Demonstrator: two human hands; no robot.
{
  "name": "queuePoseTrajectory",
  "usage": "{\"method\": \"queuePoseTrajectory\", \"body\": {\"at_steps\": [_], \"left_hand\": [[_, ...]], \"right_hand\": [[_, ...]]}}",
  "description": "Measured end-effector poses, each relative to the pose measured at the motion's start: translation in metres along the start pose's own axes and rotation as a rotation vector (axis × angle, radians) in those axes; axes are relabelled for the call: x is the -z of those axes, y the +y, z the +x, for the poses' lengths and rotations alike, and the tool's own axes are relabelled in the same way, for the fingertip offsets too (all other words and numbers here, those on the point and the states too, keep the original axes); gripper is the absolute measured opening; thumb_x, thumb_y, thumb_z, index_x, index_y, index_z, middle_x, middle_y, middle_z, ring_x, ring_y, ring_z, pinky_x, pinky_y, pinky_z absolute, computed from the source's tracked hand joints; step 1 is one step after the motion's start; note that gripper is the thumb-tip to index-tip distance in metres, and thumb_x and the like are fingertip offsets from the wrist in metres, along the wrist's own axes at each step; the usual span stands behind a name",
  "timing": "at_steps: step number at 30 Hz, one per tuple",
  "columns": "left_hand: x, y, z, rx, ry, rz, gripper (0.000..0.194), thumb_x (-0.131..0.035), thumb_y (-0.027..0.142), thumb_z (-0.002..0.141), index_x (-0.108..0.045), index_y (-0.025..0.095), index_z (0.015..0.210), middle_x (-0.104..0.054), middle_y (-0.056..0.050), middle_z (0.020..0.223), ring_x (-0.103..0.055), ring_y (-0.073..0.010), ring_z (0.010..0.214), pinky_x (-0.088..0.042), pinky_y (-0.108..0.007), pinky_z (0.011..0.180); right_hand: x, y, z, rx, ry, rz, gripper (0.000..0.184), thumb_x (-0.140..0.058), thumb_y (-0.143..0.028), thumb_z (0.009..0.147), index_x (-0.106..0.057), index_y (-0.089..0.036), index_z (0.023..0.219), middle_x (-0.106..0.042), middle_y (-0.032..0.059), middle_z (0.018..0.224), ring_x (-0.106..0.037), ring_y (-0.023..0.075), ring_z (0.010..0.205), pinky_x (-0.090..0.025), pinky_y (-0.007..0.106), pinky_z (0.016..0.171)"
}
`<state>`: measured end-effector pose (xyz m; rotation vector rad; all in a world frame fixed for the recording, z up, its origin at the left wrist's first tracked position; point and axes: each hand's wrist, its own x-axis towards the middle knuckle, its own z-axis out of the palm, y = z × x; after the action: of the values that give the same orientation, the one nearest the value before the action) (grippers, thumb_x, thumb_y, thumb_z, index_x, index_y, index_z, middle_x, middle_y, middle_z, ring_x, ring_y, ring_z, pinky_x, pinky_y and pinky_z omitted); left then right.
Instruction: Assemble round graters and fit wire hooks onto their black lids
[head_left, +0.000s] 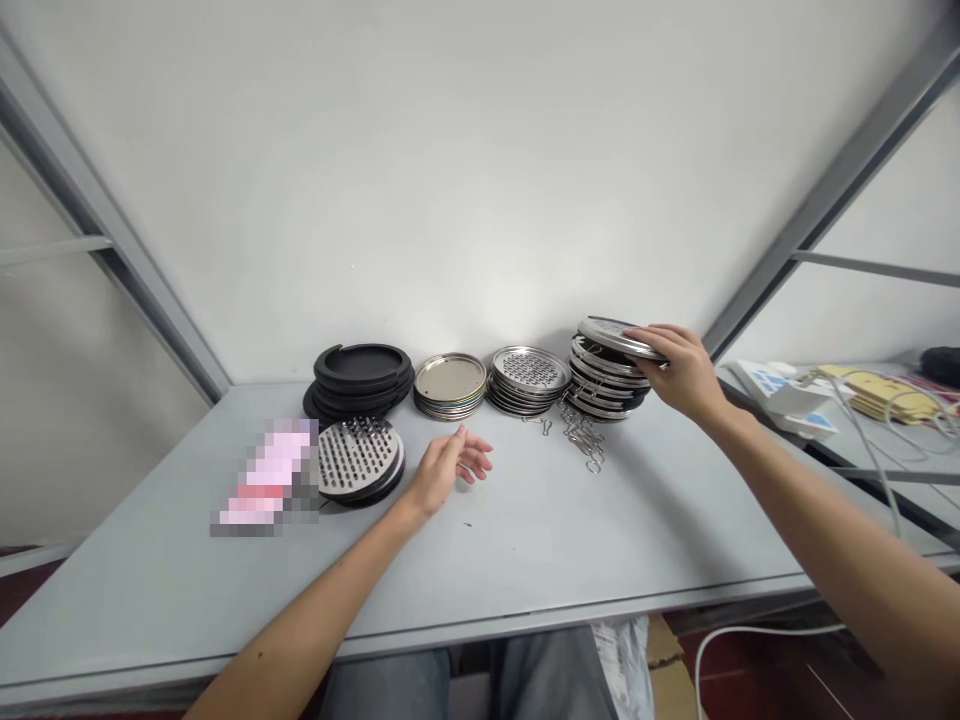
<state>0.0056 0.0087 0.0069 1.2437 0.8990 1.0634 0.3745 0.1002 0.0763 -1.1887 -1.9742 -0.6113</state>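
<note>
My right hand (679,365) grips the edge of a round metal disc (611,332) at the top of the right-hand stack of silver-rimmed discs (607,390). This disc is tilted; whether it fully clears the stack I cannot tell. Over the middle of the table, my left hand (450,468) is open and holds nothing, its fingers loosely curled. To its left lies a perforated metal disc (356,460) on black round pieces. Small wire clips (583,437) lie in a loose pile below the right stack.
Along the wall stand black round trays (365,362), plain metal lids (451,380) and perforated metal discs (531,370), all stacked. A blurred pink item (270,475) lies on the grey table (525,560) at left. Cables and yellow items (889,393) sit beyond the right frame post.
</note>
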Motion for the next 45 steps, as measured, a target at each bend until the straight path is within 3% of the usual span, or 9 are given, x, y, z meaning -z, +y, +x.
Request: {"method": "queuePoseTrajectory", "body": {"at_steps": [7,13,20,32,39,45], "left_hand": [[0.0012,-0.0018,-0.0007,-0.022,-0.009,0.015,0.064,-0.044,0.069,0.082,-0.068,0.010,0.085,-0.067,-0.010,0.070,-0.061,-0.0162,0.060,-0.043,-0.026,0.056],[-0.0005,-0.0026,-0.0013,-0.024,-0.012,0.040,0.065,-0.042,0.069,0.083,-0.068,0.010,0.084,-0.067,-0.010,0.070,-0.061,-0.0162,0.060,-0.043,-0.026,0.056],[0.0005,-0.0040,-0.0015,-0.042,-0.016,0.053,0.064,-0.041,0.067,0.084,-0.067,0.009,0.086,-0.067,-0.010,0.071,-0.061,-0.0162,0.061,-0.042,-0.026,0.057],[-0.0002,-0.0029,-0.0021,-0.048,-0.009,0.041,0.062,-0.043,0.067,0.084,-0.068,0.010,0.084,-0.067,-0.009,0.070,-0.060,-0.0157,0.060,-0.042,-0.026,0.057],[-0.0004,-0.0033,-0.0019,-0.042,-0.016,0.044,0.062,-0.044,0.067,0.084,-0.068,0.010,0.084,-0.067,-0.009,0.070,-0.060,-0.0156,0.060,-0.042,-0.026,0.057],[0.0012,-0.0064,-0.0010,-0.047,-0.013,0.046,0.060,-0.044,0.065,0.084,-0.068,0.011,0.084,-0.068,-0.009,0.071,-0.061,-0.0155,0.061,-0.042,-0.026,0.058]], "right_hand": [[0.0021,-0.0053,0.0009,-0.005,-0.093,0.028,0.040,-0.054,-0.031,0.083,-0.061,-0.026,0.122,-0.064,0.0089,0.119,-0.056,0.0320,0.114,-0.042,0.051,0.100],[0.0051,-0.0038,-0.0023,0.007,-0.147,-0.025,0.048,-0.059,-0.043,0.082,-0.059,-0.021,0.124,-0.062,0.0116,0.123,-0.053,0.0320,0.117,-0.042,0.050,0.101],[0.0044,-0.0043,-0.0033,0.097,-0.160,-0.077,0.042,-0.053,-0.040,0.088,-0.059,-0.021,0.125,-0.065,0.0103,0.122,-0.053,0.0306,0.119,-0.041,0.049,0.101],[-0.0003,-0.0082,0.0000,0.047,-0.104,-0.050,0.039,-0.051,-0.034,0.088,-0.061,-0.021,0.123,-0.066,0.0103,0.120,-0.057,0.0291,0.114,-0.043,0.047,0.100],[0.0008,-0.0093,-0.0017,0.075,-0.138,-0.050,0.034,-0.047,-0.034,0.092,-0.062,-0.024,0.121,-0.065,0.0062,0.123,-0.057,0.0263,0.116,-0.041,0.045,0.101],[0.0019,-0.0087,-0.0005,0.039,-0.102,-0.081,0.035,-0.047,-0.035,0.093,-0.065,-0.018,0.117,-0.067,0.0105,0.120,-0.058,0.0277,0.115,-0.044,0.042,0.099]]}}
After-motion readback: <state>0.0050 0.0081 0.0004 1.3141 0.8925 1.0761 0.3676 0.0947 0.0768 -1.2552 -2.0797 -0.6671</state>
